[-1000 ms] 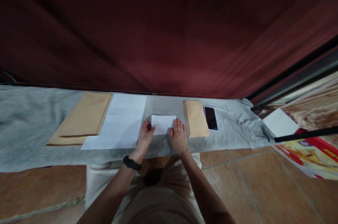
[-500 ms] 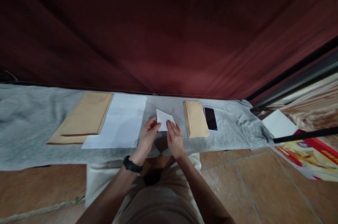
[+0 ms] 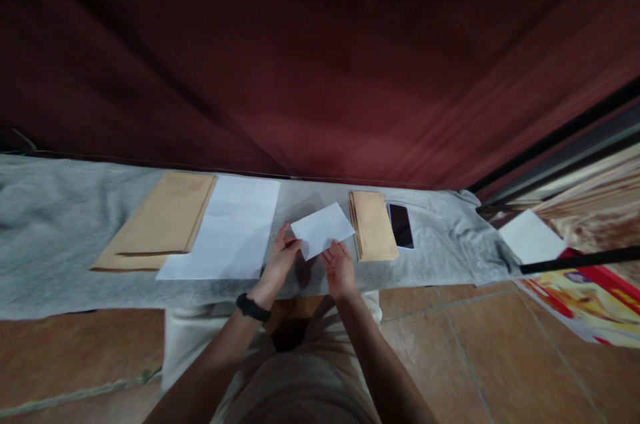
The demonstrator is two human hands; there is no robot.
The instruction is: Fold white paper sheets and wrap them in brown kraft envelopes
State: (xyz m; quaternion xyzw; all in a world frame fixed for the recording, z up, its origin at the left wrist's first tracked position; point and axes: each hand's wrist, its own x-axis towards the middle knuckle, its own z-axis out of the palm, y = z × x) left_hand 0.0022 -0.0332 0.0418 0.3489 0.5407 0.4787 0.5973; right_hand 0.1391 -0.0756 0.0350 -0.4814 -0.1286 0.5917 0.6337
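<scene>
A small folded white paper (image 3: pixel 323 230) is lifted off the grey cloth (image 3: pixel 55 231) and tilted, with both my hands gripping its near edge. My left hand (image 3: pixel 279 260), with a black band on the wrist, pinches the paper's left corner. My right hand (image 3: pixel 339 267) pinches its lower edge from below. Just right of the paper lies a small stack of brown envelopes (image 3: pixel 373 233). Left of my hands lies a larger white sheet (image 3: pixel 230 229).
A stack of large brown envelopes (image 3: pixel 160 223) lies at the left on the cloth. A black phone (image 3: pixel 401 225) rests beside the small envelopes. A dark red curtain (image 3: pixel 300 57) hangs behind. A white sheet (image 3: pixel 529 234) and a colourful printed sheet (image 3: pixel 590 297) lie at the right over tiled floor.
The folded white paper lay flat under my hands; both hands picked it up, and it now hangs tilted above the cloth, swung a little to the right.
</scene>
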